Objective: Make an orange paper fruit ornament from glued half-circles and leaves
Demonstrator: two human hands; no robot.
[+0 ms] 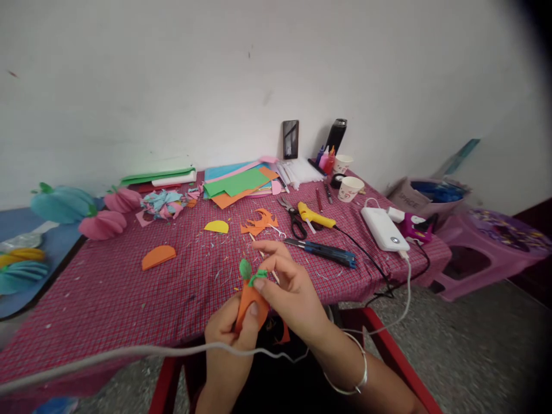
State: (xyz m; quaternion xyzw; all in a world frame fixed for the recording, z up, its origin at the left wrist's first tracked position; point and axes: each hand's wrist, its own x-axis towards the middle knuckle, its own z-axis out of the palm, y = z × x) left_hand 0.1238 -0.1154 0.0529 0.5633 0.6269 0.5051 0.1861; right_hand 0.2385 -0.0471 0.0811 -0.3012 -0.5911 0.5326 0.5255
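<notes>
Above my lap, at the table's front edge, my left hand (233, 330) is closed around an orange folded paper piece (246, 302), thumb laid across its front. A green paper leaf (245, 269) sticks up from its top. With thumb and forefinger, my right hand (288, 287) pinches a curled green paper strip (260, 277) at the top of the orange piece; its other fingers are raised. Beyond the hands lie an orange folded half-circle (159, 257), a yellow half-circle (217, 226) and orange paper offcuts (260, 221).
Scissors (295, 218), a yellow glue gun (315, 216) and a blue cutter (323, 251) lie right of centre. Paper cups (350, 188) and a power bank (385, 229) stand farther right. Paper pumpkins (102, 224) sit left. A white cable (142, 351) crosses before my forearms.
</notes>
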